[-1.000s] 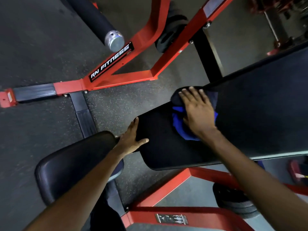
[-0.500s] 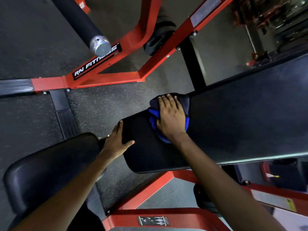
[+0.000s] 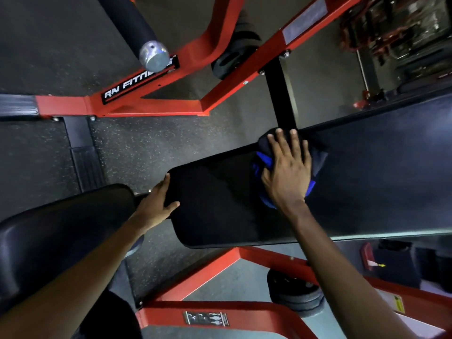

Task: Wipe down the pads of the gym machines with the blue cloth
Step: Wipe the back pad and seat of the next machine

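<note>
A long black back pad (image 3: pixel 367 182) runs from the middle to the right edge. The blue cloth (image 3: pixel 263 165) lies bunched on it near its far edge. My right hand (image 3: pixel 288 172) presses flat on the cloth with straight, spread fingers. My left hand (image 3: pixel 157 204) rests on the pad's left end, fingers along its edge and thumb on top. A black seat pad (image 3: pixel 61 231) sits at the lower left under my left forearm.
The red steel frame (image 3: pixel 151 106) with an "RN FITNESS" label crosses above, and more red frame (image 3: pixel 220 316) lies below. A black roller with a silver end cap (image 3: pixel 152 55) hangs at the top. Black weight plates (image 3: pixel 296 294) stand beneath the pad. Speckled rubber floor surrounds everything.
My right hand has slid the cloth to the right along the back pad, away from its left end. My left hand keeps its place on the pad's end.
</note>
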Demonstrator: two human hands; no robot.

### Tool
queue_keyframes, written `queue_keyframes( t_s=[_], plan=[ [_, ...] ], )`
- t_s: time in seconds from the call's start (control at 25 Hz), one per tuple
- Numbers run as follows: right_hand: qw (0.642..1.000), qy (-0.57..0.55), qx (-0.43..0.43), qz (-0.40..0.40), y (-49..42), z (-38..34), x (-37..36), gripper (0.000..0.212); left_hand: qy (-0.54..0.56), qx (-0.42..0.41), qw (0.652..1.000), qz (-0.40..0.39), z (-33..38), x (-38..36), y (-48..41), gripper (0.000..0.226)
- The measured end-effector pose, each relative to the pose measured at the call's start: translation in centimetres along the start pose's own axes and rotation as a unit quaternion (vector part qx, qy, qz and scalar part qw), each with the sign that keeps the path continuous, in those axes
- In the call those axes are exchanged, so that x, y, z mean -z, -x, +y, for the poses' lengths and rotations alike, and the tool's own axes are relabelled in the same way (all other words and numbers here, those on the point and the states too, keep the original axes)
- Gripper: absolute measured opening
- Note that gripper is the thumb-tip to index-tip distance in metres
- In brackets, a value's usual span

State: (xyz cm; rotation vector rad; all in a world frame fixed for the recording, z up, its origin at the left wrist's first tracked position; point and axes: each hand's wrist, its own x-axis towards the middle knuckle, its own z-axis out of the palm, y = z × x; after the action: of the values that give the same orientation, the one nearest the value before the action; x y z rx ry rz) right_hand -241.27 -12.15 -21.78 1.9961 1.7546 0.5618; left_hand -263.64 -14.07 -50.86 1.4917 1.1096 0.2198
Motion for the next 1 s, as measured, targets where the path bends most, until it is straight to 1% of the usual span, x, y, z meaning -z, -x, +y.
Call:
queue_keyframes(
  t_s=[0.12, 0.2, 0.28, 0.36, 0.4, 0.52, 0.6, 0.72, 0.84, 0.92, 1.0],
  plan=[
    [0.992, 0.003, 0.12, -0.049, -0.6, -6.1, -4.2, 0.07, -0.018, -0.053, 0.998, 0.022, -2.2, -1.9, 0.0, 0.102],
    [0.986, -0.007, 0.147, -0.082, -0.6, -10.8, -7.0, 0.07, -0.027, -0.068, 0.997, 0.041, -3.2, -2.9, -0.3, 0.1],
    [0.977, -0.013, 0.176, -0.122, -0.1, -15.3, -8.6, 0.069, -0.024, -0.048, 0.997, 0.063, -4.6, -3.1, 0.0, 0.095],
    [0.972, -0.012, 0.188, -0.141, 0.0, -15.4, -8.7, 0.071, -0.034, -0.027, 0.998, 0.054, -4.9, -2.8, 0.3, 0.091],
    [0.972, -0.017, 0.192, -0.137, 0.3, -14.5, -8.4, 0.071, -0.041, -0.019, 0.998, 0.05, -5.2, -2.3, 0.7, 0.09],
    [0.979, -0.017, 0.182, -0.091, 2.0, -11.0, -7.1, 0.074, -0.061, 0.003, 0.996, 0.065, -6.2, 0.3, 1.5, 0.086],
    [0.978, 0.001, 0.191, -0.087, 2.1, -11.5, -7.5, 0.072, -0.119, 0.02, 0.991, 0.064, -7.4, 1.6, 1.8, 0.085],
    [0.97, 0.0, 0.215, -0.109, 0.3, -16.5, -9.7, 0.064, -0.249, 0.048, 0.967, 0.026, -9.8, 2.2, 1.4, 0.09],
    [0.963, -0.016, 0.219, -0.154, -0.8, -21.1, -10.6, 0.048, -0.333, 0.093, 0.938, -0.009, -12.5, 2.8, 1.2, 0.094],
    [0.954, -0.021, 0.249, -0.165, -0.3, -22.0, -10.9, 0.051, -0.37, 0.13, 0.919, -0.028, -14.3, 3.9, 1.6, 0.096],
    [0.942, -0.03, 0.279, -0.182, 0.8, -20.7, -11.0, 0.065, -0.424, 0.134, 0.894, -0.048, -15.7, 4.8, 2.6, 0.093]
  ],
)
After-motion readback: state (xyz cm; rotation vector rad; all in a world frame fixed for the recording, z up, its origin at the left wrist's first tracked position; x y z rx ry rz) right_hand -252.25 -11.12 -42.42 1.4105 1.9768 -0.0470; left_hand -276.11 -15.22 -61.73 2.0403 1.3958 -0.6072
